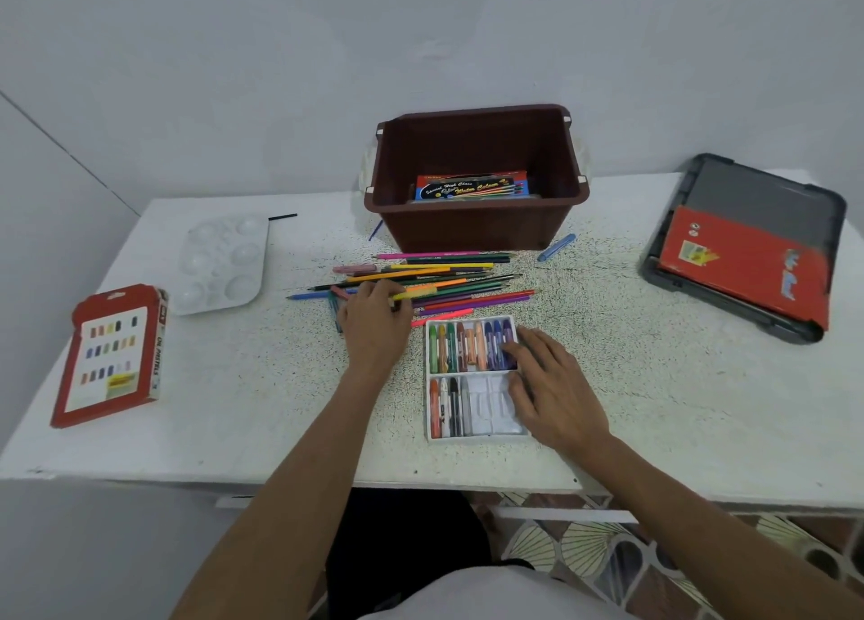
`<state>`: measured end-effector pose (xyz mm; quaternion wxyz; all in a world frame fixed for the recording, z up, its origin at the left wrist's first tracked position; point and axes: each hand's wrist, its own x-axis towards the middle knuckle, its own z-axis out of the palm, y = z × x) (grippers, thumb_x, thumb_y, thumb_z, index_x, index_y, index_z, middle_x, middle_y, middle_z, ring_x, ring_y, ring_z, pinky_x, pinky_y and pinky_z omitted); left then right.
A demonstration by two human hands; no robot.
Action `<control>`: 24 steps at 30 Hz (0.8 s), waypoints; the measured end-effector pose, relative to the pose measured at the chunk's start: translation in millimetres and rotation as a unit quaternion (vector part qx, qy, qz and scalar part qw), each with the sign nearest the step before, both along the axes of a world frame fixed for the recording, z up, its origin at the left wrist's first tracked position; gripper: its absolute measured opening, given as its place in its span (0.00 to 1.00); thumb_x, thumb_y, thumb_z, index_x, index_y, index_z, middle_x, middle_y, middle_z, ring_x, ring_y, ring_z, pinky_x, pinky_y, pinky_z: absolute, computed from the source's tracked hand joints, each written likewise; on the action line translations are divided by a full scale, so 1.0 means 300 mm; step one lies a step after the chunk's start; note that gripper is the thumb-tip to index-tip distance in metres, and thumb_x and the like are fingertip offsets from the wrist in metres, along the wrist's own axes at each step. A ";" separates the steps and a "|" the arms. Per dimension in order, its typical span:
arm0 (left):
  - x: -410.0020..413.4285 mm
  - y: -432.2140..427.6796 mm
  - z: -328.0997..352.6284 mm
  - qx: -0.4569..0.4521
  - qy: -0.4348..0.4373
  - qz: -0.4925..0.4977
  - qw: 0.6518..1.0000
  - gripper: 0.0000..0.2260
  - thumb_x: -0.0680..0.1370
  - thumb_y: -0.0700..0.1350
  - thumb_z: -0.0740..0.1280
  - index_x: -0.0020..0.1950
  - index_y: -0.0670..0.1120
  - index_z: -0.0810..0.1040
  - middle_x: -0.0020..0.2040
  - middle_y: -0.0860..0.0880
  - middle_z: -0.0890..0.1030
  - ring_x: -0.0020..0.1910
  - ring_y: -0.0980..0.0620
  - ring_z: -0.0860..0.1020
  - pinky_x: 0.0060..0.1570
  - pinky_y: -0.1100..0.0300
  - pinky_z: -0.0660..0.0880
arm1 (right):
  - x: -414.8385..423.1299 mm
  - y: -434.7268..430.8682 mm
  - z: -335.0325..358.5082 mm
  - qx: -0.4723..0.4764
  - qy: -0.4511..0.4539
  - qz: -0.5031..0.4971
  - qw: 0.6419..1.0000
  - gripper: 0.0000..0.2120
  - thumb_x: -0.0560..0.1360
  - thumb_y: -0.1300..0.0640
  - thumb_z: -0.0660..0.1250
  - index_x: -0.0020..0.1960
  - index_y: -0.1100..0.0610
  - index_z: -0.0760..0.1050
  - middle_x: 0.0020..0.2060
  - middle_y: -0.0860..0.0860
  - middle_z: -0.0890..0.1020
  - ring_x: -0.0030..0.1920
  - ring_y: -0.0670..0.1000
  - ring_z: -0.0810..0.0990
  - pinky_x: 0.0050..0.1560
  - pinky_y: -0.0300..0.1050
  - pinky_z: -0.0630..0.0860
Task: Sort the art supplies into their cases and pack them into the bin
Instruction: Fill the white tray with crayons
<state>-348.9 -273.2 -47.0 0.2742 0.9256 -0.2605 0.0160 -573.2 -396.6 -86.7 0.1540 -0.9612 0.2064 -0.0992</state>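
Yellow stick (414,293) lies crosswise in the pencil pile (458,278) mid-table (654,385), pinched by the left hand (374,320); the pastel tray (495,411), its slots running near-to-far, sits just right of that hand, toward the near edge. Right hand (556,385) rests flat on the tray, fingers relaxed.

A plain, bluish-white wall (421,35) rises behind the desk (234,409) and meets a side wall (46,175) at a corner on the left. The desk is white, its top speckled with fine dark flecks toward the middle. Below its front edge on the right, the floor (608,554) shows patterned tiles, apparently a fan motif in cream, brown and grey. The light is soft and even.
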 end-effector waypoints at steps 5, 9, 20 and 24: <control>-0.049 0.026 0.066 -0.198 0.166 -0.043 0.965 0.03 0.79 0.43 0.69 0.51 0.47 0.78 0.43 0.57 0.81 0.42 0.65 0.80 0.45 0.70 0.75 | -0.002 -0.006 0.004 0.042 -0.017 0.003 0.999 0.22 0.79 0.50 0.54 0.71 0.54 0.68 0.72 0.54 0.69 0.73 0.54 0.63 0.71 0.57 0.65; -0.104 0.054 0.076 -0.259 0.237 -0.087 0.932 0.04 0.78 0.40 0.69 0.52 0.44 0.79 0.41 0.50 0.84 0.41 0.56 0.82 0.45 0.64 0.78 | -0.009 -0.004 0.017 0.076 -0.053 0.003 0.996 0.22 0.76 0.50 0.58 0.68 0.55 0.71 0.71 0.55 0.70 0.71 0.55 0.66 0.69 0.56 0.67; -0.239 0.127 0.056 -0.075 0.261 -0.248 0.930 0.11 0.77 0.45 0.71 0.57 0.54 0.77 0.41 0.54 0.84 0.39 0.60 0.81 0.41 0.77 0.72 | -0.017 -0.006 0.009 0.069 -0.077 0.009 0.995 0.17 0.76 0.50 0.59 0.61 0.55 0.76 0.68 0.55 0.72 0.66 0.54 0.69 0.63 0.53 0.71; -0.255 0.132 0.032 -0.049 0.238 -0.271 0.931 0.12 0.76 0.46 0.72 0.58 0.53 0.79 0.41 0.58 0.82 0.39 0.61 0.78 0.43 0.69 0.74 | -0.017 -0.004 0.013 0.058 -0.073 0.012 0.996 0.18 0.77 0.49 0.59 0.63 0.54 0.75 0.68 0.55 0.72 0.66 0.54 0.69 0.63 0.52 0.70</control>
